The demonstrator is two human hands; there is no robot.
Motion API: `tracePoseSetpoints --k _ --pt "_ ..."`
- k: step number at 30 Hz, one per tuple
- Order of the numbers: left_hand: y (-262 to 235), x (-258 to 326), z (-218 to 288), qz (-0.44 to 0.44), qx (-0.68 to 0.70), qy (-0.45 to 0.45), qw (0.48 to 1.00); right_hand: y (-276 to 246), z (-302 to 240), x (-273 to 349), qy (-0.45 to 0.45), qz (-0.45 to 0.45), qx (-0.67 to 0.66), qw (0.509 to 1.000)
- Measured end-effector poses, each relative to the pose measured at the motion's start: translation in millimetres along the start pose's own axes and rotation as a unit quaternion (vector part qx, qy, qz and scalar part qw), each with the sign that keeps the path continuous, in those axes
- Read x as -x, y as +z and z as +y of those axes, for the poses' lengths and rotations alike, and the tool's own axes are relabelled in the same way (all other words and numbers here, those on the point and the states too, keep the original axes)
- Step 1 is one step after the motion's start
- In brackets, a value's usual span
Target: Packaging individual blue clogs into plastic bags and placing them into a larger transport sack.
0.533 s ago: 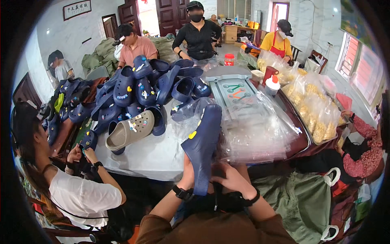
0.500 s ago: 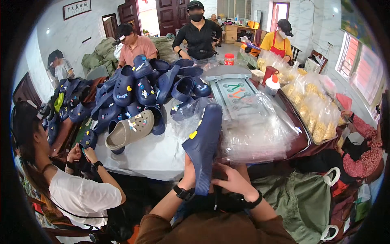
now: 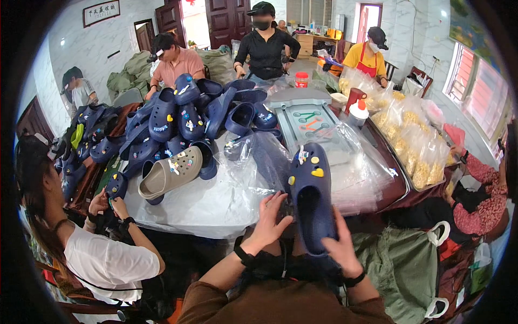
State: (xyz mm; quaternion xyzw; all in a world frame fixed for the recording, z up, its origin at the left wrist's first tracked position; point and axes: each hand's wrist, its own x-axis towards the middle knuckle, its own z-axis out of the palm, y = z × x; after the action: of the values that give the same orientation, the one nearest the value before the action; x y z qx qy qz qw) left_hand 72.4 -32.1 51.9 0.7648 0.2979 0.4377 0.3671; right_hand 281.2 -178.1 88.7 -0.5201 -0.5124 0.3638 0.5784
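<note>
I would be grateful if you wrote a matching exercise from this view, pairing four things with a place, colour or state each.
Things
1. Green sack
2. Navy clog nearest the wearer
3. Squeeze bottle
4. Taupe clog

Descriptions
A. At the near side of the heap of navy clogs
B. Red tip
C. White handles
D. Held in the wearer's right hand

Pairs: 1-C, 2-D, 3-B, 4-A

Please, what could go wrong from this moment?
The navy clog may slip, since it seems held only by the right hand, near its heel. The thin clear plastic near the left hand might snag or tear. The piled clogs might slide if bumped.
</note>
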Motion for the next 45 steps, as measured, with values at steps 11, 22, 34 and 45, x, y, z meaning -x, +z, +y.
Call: tracePoseSetpoints --k 11,22,34,45 --pt "-10 0 6 -0.135 -0.33 0.089 0.93 -108 -84 62 0.131 -0.063 -0.152 0.977" --pt "-11 3 2 0.04 -0.13 0.064 0.989 -131 -74 71 0.187 -0.125 -0.169 0.96" --pt "-66 -18 46 0.058 -0.076 -0.002 0.995 -79 -76 33 0.07 -0.279 0.037 0.957" --pt "-51 -16 75 0.073 -0.155 0.068 0.983 -5 -69 15 -0.008 -0.187 0.231 0.955"
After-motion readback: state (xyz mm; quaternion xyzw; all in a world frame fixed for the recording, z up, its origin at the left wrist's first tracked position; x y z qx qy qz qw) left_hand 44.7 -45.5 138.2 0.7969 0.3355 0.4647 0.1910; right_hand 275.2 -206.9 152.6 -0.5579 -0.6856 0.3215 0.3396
